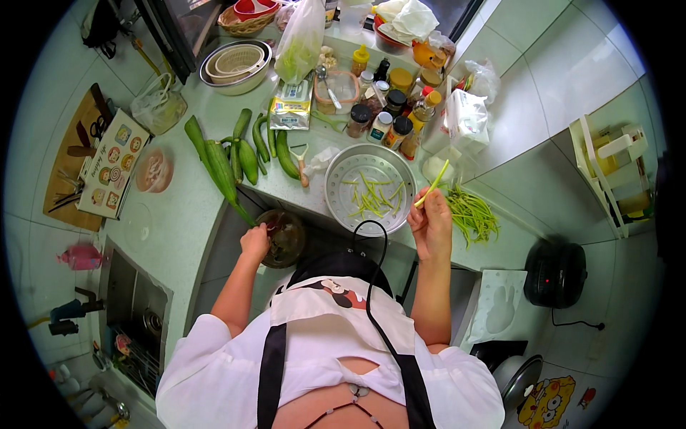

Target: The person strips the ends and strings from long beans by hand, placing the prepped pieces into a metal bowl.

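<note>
Pinched between the fingertips of my right hand (433,225) is a long, pale green bean (434,184), its tip pointing up and away. My left hand (255,243) hangs at the counter's front edge, fingers drawn together over a dark round bin (286,247); whether anything is in them is too small to make out. A perforated metal basin (336,182) stands between my hands, with several short bean pieces (373,196) in its bottom. Right of my right hand, a heap of whole green beans (473,216) lies on the counter.
Left of the basin lie a long green gourd (220,170), several other green vegetables and a peeler (303,169). Jars and bottles (395,104) crowd the back. A sink (139,304) is at left; a black appliance (555,274) stands at right. A black cord (384,247) hangs before me.
</note>
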A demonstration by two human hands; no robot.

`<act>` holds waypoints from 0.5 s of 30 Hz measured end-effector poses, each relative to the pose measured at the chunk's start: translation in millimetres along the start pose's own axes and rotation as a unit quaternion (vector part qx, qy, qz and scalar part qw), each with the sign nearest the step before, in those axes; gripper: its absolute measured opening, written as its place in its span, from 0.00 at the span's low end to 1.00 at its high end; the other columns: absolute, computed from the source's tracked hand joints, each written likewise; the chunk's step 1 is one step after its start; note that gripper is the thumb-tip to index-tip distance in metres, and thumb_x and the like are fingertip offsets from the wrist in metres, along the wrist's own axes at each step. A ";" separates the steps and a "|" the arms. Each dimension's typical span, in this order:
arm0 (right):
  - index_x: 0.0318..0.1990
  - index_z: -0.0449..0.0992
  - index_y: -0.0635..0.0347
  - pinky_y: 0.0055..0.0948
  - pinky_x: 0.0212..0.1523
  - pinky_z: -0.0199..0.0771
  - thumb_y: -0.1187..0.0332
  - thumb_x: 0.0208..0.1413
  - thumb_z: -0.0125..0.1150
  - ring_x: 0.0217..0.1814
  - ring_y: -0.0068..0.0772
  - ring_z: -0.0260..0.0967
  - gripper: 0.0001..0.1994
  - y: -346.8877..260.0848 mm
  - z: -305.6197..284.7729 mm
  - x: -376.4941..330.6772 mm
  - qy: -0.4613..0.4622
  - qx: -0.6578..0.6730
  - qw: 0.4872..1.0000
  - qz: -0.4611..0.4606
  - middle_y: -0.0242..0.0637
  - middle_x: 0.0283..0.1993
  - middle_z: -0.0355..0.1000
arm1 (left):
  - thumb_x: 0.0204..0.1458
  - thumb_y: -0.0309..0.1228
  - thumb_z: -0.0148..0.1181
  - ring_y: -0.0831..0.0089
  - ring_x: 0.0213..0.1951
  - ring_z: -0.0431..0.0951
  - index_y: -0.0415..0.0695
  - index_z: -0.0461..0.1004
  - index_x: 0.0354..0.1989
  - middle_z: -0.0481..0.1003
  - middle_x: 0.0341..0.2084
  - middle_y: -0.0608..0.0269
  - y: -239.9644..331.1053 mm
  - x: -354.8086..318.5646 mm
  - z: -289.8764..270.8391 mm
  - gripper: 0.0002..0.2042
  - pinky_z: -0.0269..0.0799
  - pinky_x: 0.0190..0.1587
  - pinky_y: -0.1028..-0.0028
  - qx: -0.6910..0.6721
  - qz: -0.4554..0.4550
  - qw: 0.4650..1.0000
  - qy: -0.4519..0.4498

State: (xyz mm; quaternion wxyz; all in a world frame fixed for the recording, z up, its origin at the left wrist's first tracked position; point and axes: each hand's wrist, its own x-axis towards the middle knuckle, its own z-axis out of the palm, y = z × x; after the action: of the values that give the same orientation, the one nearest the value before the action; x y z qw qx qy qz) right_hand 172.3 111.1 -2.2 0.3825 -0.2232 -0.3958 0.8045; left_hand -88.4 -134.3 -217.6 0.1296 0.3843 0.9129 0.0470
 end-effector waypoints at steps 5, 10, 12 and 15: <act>0.41 0.71 0.63 0.15 0.22 0.57 0.65 0.58 0.56 0.22 0.15 0.56 0.11 2.7 1.3 -3.8 0.021 -0.040 0.999 -0.004 0.28 0.28 0.65 | 0.50 0.35 0.56 0.55 0.35 0.76 0.44 0.74 0.32 0.75 0.30 0.54 24.1 5.3 -24.8 0.08 0.72 0.36 0.59 -0.018 0.030 0.998 -0.048; 0.42 0.74 0.65 0.15 0.21 0.52 0.69 0.58 0.55 0.21 0.13 0.52 0.09 11.6 7.4 -8.5 0.040 -0.115 0.993 -0.002 0.24 0.23 0.62 | 0.50 0.34 0.56 0.53 0.33 0.75 0.42 0.75 0.33 0.75 0.30 0.52 101.1 4.1 -99.8 0.08 0.71 0.36 0.61 -0.271 0.172 0.944 0.080; 0.42 0.74 0.66 0.15 0.21 0.50 0.70 0.58 0.55 0.20 0.12 0.51 0.09 16.8 9.6 -11.5 0.048 -0.143 0.988 0.005 0.23 0.21 0.60 | 0.50 0.32 0.57 0.55 0.31 0.75 0.42 0.76 0.35 0.74 0.29 0.53 133.8 -3.1 -131.7 0.08 0.70 0.34 0.65 -0.392 0.222 0.889 0.082; 0.42 0.77 0.64 0.14 0.21 0.48 0.70 0.56 0.58 0.20 0.10 0.50 0.09 27.1 14.4 -14.1 0.034 -0.170 0.985 0.010 0.20 0.23 0.63 | 0.51 0.27 0.58 0.69 0.27 0.73 0.40 0.76 0.37 0.73 0.26 0.58 171.3 -18.6 -166.8 0.07 0.69 0.31 0.74 -0.457 0.286 0.840 0.059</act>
State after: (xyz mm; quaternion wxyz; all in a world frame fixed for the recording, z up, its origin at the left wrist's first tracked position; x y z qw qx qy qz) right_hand 159.5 82.6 -14.8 0.3442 -0.3158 -0.5119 0.7209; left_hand -3.3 -25.4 -21.7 0.2172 0.5219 0.6429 0.5168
